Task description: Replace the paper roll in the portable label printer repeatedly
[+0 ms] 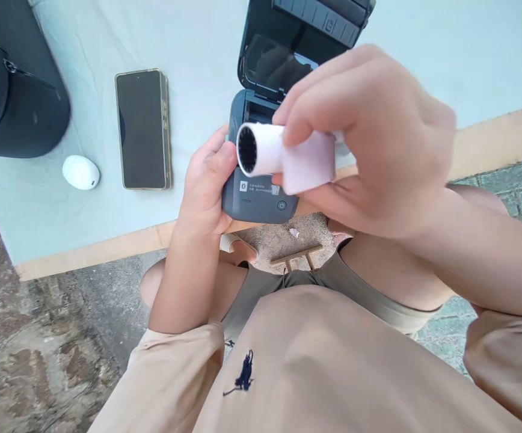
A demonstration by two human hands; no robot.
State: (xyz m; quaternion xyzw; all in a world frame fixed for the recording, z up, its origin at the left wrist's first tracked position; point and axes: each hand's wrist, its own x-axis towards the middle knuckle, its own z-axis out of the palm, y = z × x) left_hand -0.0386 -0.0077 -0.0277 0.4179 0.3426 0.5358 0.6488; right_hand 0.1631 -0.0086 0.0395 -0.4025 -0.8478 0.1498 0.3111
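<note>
While the table (423, 36) bears a dark bag (12, 84) and phone (142, 129) at far left, the open printer (261, 192) is gripped at its near edge by the left hand (207, 186). A paper roll (283, 157), pinched by the right hand (369, 138) just above, could unravel if loosely pinched.

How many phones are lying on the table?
1. The dark rectangular phone with a gold-coloured edge lies screen-up on the pale table cover, between the small white egg-shaped gadget and the dark grey printer with its lid open. Others could lie outside the picture.
</note>
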